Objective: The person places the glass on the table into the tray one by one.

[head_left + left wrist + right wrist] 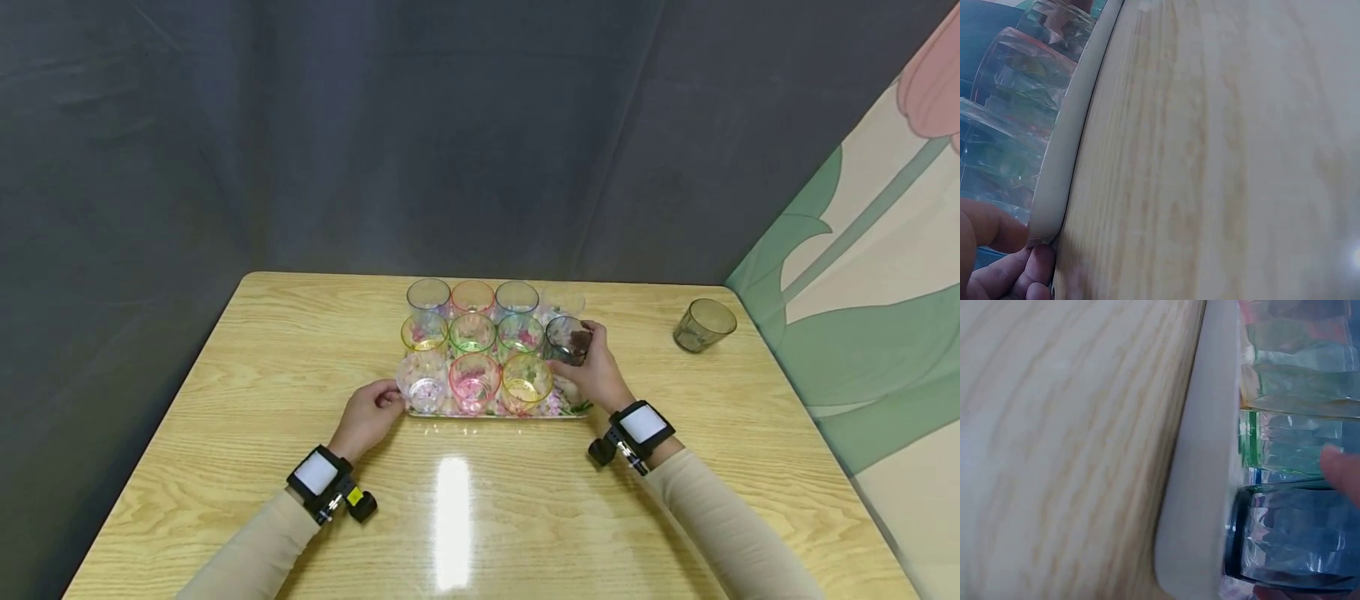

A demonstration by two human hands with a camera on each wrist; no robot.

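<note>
A flowered tray [573, 410] with a pale rim lies on the table, bearing rows of clear and tinted glasses. At its near left corner my left hand [369, 418] pinches the rim; the left wrist view shows fingers [997, 228] above and below the tray edge [1063, 169]. My right hand [600, 373] holds a dark grey-blue glass [564, 343] at the right end of the middle row, thumb on one side and fingers on the other. In the right wrist view this dark glass [1297, 540] sits just inside the tray wall [1194, 456]. A yellow-rimmed glass [527, 385] stands next to it.
An amber-brown glass [705, 327] stands alone toward the table's far right corner. A clear glass [562, 300] is at the back right of the tray. Behind the wooden table [300, 350] hangs a dark curtain [450, 150]; a flower-patterned cloth [892, 308] borders the right side.
</note>
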